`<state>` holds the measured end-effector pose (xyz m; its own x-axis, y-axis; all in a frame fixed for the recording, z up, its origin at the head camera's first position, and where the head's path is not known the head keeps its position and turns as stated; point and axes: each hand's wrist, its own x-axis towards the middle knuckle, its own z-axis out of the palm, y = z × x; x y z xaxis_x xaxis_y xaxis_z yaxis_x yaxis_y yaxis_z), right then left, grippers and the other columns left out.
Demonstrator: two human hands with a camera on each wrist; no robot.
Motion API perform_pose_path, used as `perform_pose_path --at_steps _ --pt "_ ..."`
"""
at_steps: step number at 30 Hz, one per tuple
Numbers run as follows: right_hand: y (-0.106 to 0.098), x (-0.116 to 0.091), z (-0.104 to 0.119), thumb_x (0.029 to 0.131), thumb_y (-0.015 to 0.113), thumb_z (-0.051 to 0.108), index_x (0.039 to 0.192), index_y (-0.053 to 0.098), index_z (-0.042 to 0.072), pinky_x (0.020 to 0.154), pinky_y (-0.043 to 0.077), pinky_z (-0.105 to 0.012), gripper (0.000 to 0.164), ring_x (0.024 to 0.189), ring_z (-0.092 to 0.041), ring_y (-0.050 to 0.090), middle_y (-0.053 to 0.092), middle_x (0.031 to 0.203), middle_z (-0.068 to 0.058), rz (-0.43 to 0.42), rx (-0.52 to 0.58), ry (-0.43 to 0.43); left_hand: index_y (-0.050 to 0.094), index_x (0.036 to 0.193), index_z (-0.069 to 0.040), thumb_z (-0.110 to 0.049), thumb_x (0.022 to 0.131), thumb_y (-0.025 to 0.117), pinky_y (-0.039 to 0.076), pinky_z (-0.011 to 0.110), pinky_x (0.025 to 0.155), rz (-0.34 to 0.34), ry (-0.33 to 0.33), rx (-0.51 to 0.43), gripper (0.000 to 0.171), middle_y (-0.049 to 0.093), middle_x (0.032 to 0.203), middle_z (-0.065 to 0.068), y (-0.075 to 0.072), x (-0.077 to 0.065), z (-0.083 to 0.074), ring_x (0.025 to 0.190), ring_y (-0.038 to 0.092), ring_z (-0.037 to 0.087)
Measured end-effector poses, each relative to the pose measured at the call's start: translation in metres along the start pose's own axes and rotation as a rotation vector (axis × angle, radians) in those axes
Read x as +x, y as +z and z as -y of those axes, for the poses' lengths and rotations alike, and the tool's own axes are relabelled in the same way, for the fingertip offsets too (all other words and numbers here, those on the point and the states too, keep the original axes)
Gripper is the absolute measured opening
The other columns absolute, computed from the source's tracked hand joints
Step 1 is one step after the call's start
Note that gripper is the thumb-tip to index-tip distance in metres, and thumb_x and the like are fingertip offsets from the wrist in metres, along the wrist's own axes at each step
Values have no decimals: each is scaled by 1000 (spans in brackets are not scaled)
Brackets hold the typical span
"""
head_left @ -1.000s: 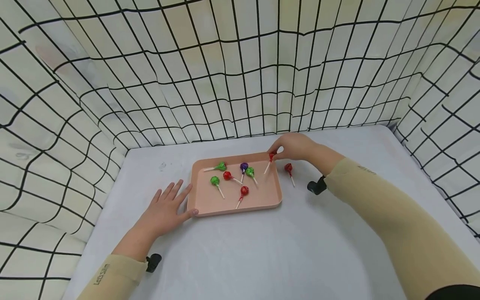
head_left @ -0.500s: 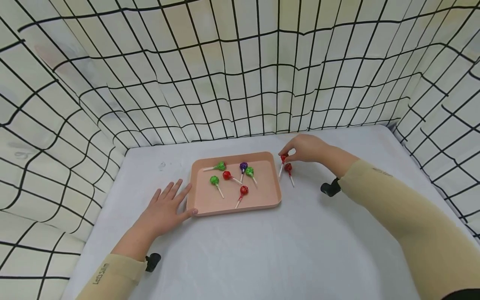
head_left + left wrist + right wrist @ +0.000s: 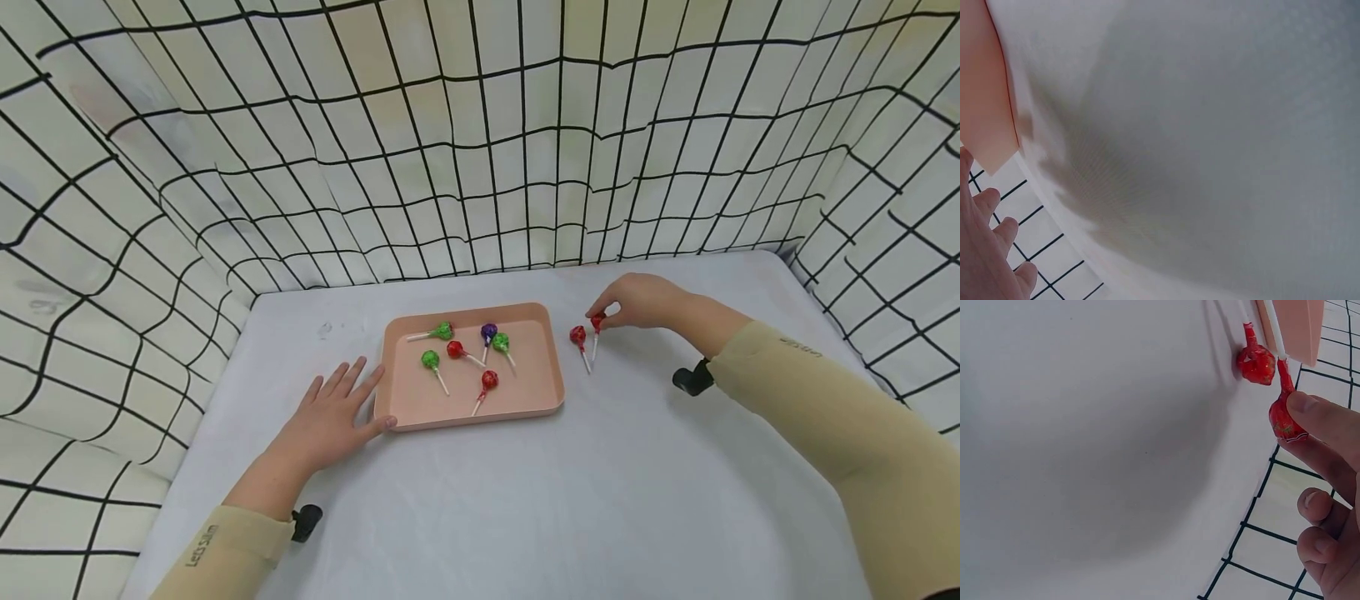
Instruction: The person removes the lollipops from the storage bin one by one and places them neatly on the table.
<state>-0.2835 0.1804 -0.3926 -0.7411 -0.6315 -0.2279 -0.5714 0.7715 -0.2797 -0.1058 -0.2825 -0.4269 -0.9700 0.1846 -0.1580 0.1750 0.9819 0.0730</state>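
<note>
My right hand (image 3: 643, 302) pinches a red lollipop (image 3: 597, 322) by its wrapped head, stick pointing down, just right of a second red lollipop (image 3: 577, 336) on the table. The right wrist view shows thumb and forefinger around the held lollipop (image 3: 1286, 419). With fingers spread, my left hand (image 3: 330, 421) rests at the left edge of the pink tray (image 3: 525, 400), thumb touching its front corner. Inside the tray lie green lollipops (image 3: 431, 360), red lollipops (image 3: 489, 381) and a purple lollipop (image 3: 488, 332). Part of the left hand (image 3: 988, 250) appears in the left wrist view.
A white cloth covers the table (image 3: 525, 508). White walls with a black grid (image 3: 480, 150) enclose its back and sides. Black wrist cameras sit under both sleeves, one near the left cuff (image 3: 306, 523).
The right hand has carried the red lollipop from above the tray's right edge rightward, past the red lollipop lying on the table. The left hand and tray stay put.
</note>
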Motion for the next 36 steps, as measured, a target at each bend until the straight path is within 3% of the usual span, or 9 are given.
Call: perform_pose_path --at_steps 13,36 --pt "18 10 -10 90 74 17 117 76 23 102 47 -47 27 116 -24 59 70 118 0 89 46 73 25 158 -16 -68 90 54 9 66 116 3 6 -6 90 18 163 20 -1 1 0 148 14 44" --pt "8 7 -10 91 72 18 121 74 22 103 45 -52 30 124 -30 55 67 126 -5 56 81 59 25 159 -17 -67 90 54 9 65 117 4 -2 0 90 17 163 19 0 0 1 148 14 43"
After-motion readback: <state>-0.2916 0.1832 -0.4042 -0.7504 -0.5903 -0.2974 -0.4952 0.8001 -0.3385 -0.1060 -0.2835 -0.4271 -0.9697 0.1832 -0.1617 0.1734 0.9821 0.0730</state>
